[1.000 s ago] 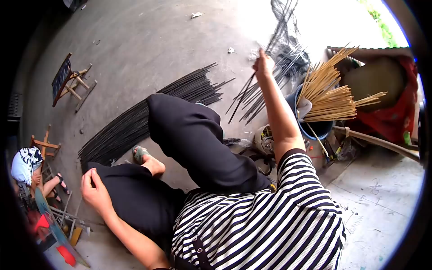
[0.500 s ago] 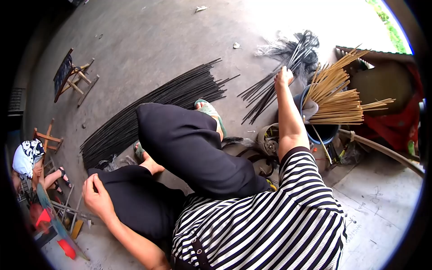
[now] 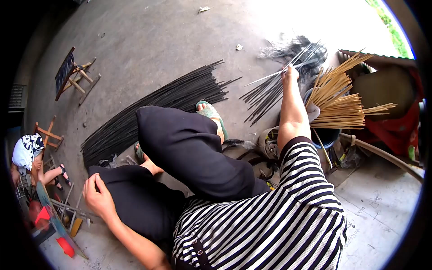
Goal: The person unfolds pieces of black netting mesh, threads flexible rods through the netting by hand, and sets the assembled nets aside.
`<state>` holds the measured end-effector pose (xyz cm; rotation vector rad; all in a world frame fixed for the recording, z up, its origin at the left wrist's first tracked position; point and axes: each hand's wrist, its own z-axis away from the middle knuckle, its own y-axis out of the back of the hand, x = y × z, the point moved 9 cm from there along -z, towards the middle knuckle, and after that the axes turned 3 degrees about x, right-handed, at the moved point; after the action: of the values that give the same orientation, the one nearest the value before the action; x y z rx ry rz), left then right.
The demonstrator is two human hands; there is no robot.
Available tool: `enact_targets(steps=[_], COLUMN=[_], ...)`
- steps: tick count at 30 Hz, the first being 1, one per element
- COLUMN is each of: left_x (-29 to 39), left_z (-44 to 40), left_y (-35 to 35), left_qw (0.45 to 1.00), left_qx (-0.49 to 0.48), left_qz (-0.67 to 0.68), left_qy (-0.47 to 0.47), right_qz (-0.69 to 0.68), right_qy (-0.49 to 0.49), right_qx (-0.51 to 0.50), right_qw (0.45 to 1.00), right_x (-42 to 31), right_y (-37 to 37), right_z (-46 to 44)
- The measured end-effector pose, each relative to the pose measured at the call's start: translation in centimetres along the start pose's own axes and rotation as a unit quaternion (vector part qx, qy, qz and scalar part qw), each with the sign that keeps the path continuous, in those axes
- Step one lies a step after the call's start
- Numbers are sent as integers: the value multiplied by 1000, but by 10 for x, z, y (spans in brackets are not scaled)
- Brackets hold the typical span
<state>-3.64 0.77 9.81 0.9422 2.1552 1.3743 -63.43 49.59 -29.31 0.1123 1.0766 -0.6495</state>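
Observation:
My right hand is stretched far forward and closed on thin black sticks, some of which fan out below it. A few rods at the hand catch the light and look pale. Just beyond lies a tangle of black strands and clear plastic. My left hand rests by my left knee with fingers bent toward the thumb; nothing shows between them. On the floor in front of my feet spreads a broad bundle of long black sticks.
To the right, tan sticks stand in a blue bucket, beside a small pail. A folding stool stands at the far left. Another person sits at the left edge near a second wooden stool.
Around my right hand the sticks have shifted, and pale shiny rods now cross at a different angle. My right wrist has turned slightly. My left hand has hardly moved.

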Motion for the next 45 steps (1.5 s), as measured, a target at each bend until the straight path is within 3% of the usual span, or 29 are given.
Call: enact_targets(steps=[3,5,7,9,10,12,13,14,16,17,18,19,20,22,25,28,31,33,35,37,38,39,41,44,45], left_x=[-6,-8,-10,-12,-12,-15,-12,-17,-34,-49,-58,-71,-76,-77,-61,-57,-74,-88,-100,-103,-103,-93,-87,-89,-87], left_z=[3,5,6,7,7,6,5,7,15,22,28,38,46,55,60,55,45,55,51,48,48,57,59,56,55], left_y=[1,2,4,6,6,10,15,19,24,25,28,23,17,9,11,6,-4,1,-6,-2,1,-1,-3,-3,-3], left_qw=[1000,1000,1000,1000,1000,998,995,989,966,946,926,894,890,890,918,922,938,942,938,936,940,944,946,950,950], left_qx=[1,-1,1,7,20,38,46,49,101,135,161,160,139,111,87,67,74,81,65,52,48,51,51,48,44], left_qz=[-9,-12,-10,-4,7,48,75,113,200,254,303,365,376,395,355,334,308,298,318,312,305,295,294,282,280], left_qy=[7,12,16,25,13,21,39,80,129,152,154,207,216,198,154,185,142,131,119,153,146,139,130,127,129], right_qz=[197,422,621,649,676,769,785,725,683,671,576,565,547,577,567,601,673,732,776,794,783,806,758,734,733], right_qy=[-87,-97,-55,-30,2,90,132,171,160,278,119,102,90,182,323,447,518,460,348,213,218,98,154,280,333], right_qx=[67,80,105,122,81,-4,-99,-249,-326,-419,-441,-463,-516,-553,-585,-538,-461,-435,-431,-417,-410,-415,-463,-352,-319], right_qw=[974,898,775,750,733,633,598,619,633,545,678,675,653,573,481,386,258,250,301,389,413,410,433,508,501], right_x=[81,111,122,108,81,87,116,132,124,147,139,130,128,122,129,142,172,182,159,156,168,183,210,180,170], right_y=[59,77,84,68,44,13,2,-21,-66,-98,-112,-131,-147,-178,-170,-90,19,95,161,225,263,295,325,288,265], right_z=[-51,-49,-28,39,97,115,81,86,123,102,140,190,231,299,357,369,353,343,349,350,341,326,315,323,327])
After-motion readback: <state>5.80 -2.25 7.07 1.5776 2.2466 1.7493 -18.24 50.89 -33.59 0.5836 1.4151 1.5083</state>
